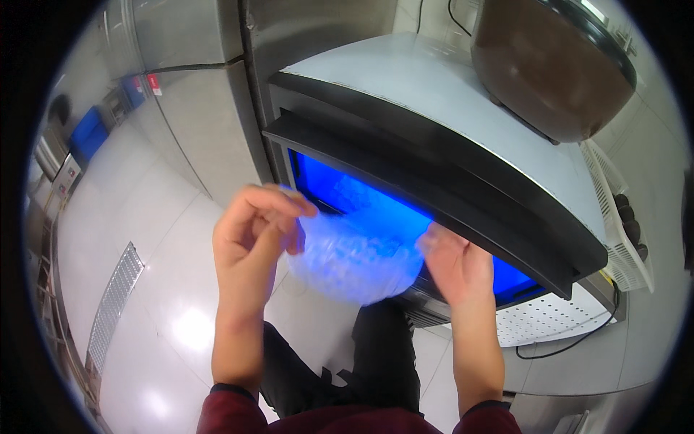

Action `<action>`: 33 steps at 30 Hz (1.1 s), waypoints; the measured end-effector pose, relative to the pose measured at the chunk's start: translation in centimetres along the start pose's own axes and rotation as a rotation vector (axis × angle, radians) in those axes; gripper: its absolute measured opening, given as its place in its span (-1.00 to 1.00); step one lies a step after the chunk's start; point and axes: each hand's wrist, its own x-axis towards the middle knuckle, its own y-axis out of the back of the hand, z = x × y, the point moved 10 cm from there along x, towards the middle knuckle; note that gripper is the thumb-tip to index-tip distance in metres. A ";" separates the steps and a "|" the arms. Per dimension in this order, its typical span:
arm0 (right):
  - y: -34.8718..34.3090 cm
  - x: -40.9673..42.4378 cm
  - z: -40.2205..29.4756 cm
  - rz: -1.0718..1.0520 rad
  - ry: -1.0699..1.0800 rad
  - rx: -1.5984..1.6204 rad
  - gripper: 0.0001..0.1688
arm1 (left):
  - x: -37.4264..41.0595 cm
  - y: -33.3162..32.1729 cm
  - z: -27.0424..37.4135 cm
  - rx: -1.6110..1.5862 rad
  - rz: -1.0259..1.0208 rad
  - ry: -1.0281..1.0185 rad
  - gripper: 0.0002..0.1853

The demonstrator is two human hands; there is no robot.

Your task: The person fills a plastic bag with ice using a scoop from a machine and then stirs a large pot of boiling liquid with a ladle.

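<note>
A clear plastic bag of ice (355, 271), blurred and lit blue, hangs between my hands in front of an ice machine's opening (317, 176). My left hand (257, 228) has its fingers curled on the bag's upper left edge. At the bag's right edge, partly under the machine's dark lid (434, 163), is my right hand (455, 263), palm turned toward the bag. Its fingertips are blurred and partly hidden, so its grip is unclear. Loose ice (352, 190) shows inside the blue-lit bin.
A brown rounded appliance (547, 70) stands on the machine's pale top (401, 59). To the right is a white plastic basket (623, 255) with dark objects in it. A black cable (564, 352) lies on the floor. Steel cabinets (190, 119) rise at left, near a metal floor grate (114, 309).
</note>
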 end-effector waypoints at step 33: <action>-15.0 -3.9 4.7 -0.408 0.624 -3.280 -0.14 | -12.0 8.5 -8.9 0.538 -0.483 0.385 -0.67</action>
